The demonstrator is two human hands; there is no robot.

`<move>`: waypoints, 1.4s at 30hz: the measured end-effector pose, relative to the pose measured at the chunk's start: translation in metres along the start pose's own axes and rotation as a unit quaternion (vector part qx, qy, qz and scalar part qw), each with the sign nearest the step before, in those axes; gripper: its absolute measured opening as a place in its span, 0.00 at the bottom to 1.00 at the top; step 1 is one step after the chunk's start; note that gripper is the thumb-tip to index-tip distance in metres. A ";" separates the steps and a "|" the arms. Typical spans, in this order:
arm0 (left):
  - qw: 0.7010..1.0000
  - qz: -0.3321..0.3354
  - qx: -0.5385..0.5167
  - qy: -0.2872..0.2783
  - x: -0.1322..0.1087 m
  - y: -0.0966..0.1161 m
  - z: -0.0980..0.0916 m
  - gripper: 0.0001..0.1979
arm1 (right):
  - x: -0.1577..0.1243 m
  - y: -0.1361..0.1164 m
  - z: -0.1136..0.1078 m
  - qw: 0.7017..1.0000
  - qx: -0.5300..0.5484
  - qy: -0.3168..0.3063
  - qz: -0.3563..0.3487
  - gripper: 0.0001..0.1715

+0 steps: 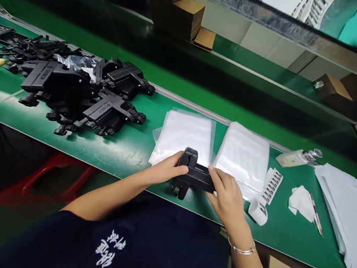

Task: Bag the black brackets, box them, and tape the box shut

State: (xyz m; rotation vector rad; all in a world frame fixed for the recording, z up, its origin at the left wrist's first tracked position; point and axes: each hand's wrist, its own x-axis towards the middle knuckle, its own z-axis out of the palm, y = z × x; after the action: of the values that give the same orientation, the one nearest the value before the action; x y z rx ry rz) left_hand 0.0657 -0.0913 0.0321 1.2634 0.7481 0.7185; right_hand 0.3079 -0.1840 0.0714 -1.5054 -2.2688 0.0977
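Note:
A black plastic bracket with knob-like ends (195,176) is held level in front of me, over the table's front edge. My left hand (167,168) closes on its knobbed end, thumb on top. At the other end, my right hand (228,192) grips the straight body between thumb and fingers. Behind the bracket lies a stack of clear plastic bags (186,130), and a second stack of bags (243,156) lies beside it to the right. Similar black brackets, some lettered BOSCH (107,109), are piled on the left.
Right of the bags are a sheet of labels (272,186), a white roll (258,212), a pump bottle (298,158), crumpled tissue (302,202), a pen (316,215) and white sheets (346,211). A shelf edge (284,30) crosses above the green table (123,156). A red stool (59,177) stands below left.

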 end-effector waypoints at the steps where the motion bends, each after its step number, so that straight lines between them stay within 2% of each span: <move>1: 0.999 0.008 0.020 0.037 0.000 -0.002 0.003 0.34 | -0.002 0.002 -0.002 0.999 0.040 0.012 0.015 0.37; 3: 0.995 0.026 0.034 0.093 -0.001 -0.004 0.008 0.32 | -0.006 0.006 -0.002 0.982 0.152 0.054 0.101 0.34; 4: 0.993 0.035 0.043 0.105 -0.002 -0.004 0.008 0.32 | -0.008 0.009 0.000 0.959 0.221 0.067 0.166 0.30; 5: 0.991 0.044 0.060 0.108 -0.004 -0.003 0.008 0.31 | -0.009 0.011 0.004 0.924 0.298 0.064 0.231 0.28; 7: 0.988 0.056 0.116 0.088 -0.007 -0.001 0.005 0.32 | -0.010 0.015 0.014 0.828 0.452 0.022 0.331 0.30; 9: 0.980 0.077 0.176 0.053 -0.010 0.002 0.003 0.34 | -0.010 0.017 0.024 0.740 0.560 -0.023 0.372 0.30; 10: 0.975 0.089 0.198 0.035 -0.011 0.003 0.003 0.35 | -0.009 0.017 0.028 0.716 0.587 -0.025 0.378 0.28; 11: 0.972 0.099 0.211 0.023 -0.011 0.004 0.003 0.35 | -0.009 0.017 0.029 0.709 0.597 -0.016 0.375 0.27; 12: 0.971 0.104 0.212 0.021 -0.010 0.005 0.005 0.35 | -0.009 0.017 0.030 0.719 0.593 -0.005 0.363 0.25; 13: 0.974 0.103 0.202 0.029 -0.009 0.004 0.007 0.35 | -0.010 0.016 0.028 0.746 0.571 0.007 0.342 0.22; 15: 0.985 0.077 0.143 0.064 -0.005 0.003 0.013 0.33 | -0.012 0.017 0.022 0.836 0.472 0.028 0.277 0.17; 17: 0.995 0.020 0.029 0.088 0.001 0.001 0.021 0.31 | -0.015 0.020 0.014 0.926 0.334 0.050 0.169 0.13; 19: 0.991 -0.054 -0.095 0.079 0.007 -0.001 0.027 0.29 | -0.018 0.024 0.006 0.973 0.218 0.067 0.043 0.14; 21: 0.981 -0.092 -0.163 0.055 0.011 -0.001 0.030 0.28 | -0.021 0.030 0.001 0.984 0.153 0.078 -0.047 0.19; 22: 0.982 -0.083 -0.163 0.041 0.012 0.000 0.030 0.29 | -0.023 0.033 0.000 0.985 0.137 0.083 -0.065 0.21; 25: 0.998 0.010 -0.054 -0.001 0.008 0.005 0.024 0.32 | -0.031 0.042 0.000 0.985 0.128 0.106 -0.048 0.26; 27: 0.992 0.092 0.069 -0.044 0.004 0.010 0.020 0.38 | -0.036 0.048 0.004 0.983 0.126 0.135 -0.024 0.29; 29: 0.958 0.193 0.196 -0.086 0.002 0.013 0.017 0.39 | -0.042 0.053 0.009 0.979 0.118 0.166 -0.007 0.30; 32: 0.873 0.345 0.327 -0.105 0.002 0.014 0.018 0.35 | -0.048 0.060 0.019 0.973 0.111 0.203 0.016 0.31; 34: 0.835 0.395 0.370 -0.098 0.003 0.013 0.020 0.34 | -0.052 0.062 0.025 0.970 0.110 0.217 0.025 0.32; 36: 0.820 0.410 0.388 -0.096 0.003 0.012 0.023 0.34 | -0.054 0.063 0.027 0.968 0.104 0.226 0.025 0.34; 38: 0.827 0.404 0.378 -0.100 0.002 0.012 0.025 0.32 | -0.054 0.063 0.025 0.968 0.089 0.234 0.013 0.35; 39: 0.841 0.390 0.361 -0.099 0.001 0.013 0.026 0.31 | -0.054 0.062 0.023 0.969 0.077 0.236 0.002 0.35; 42: 0.925 0.262 0.263 -0.076 0.001 0.016 0.027 0.32 | -0.051 0.055 0.010 0.974 0.029 0.222 -0.042 0.34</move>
State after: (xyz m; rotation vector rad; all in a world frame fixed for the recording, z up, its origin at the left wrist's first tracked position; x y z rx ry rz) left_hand 0.0871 -0.1028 0.0513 2.0339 0.4827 0.8631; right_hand 0.3689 -0.2057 0.0319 -1.2486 -1.9461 -0.1787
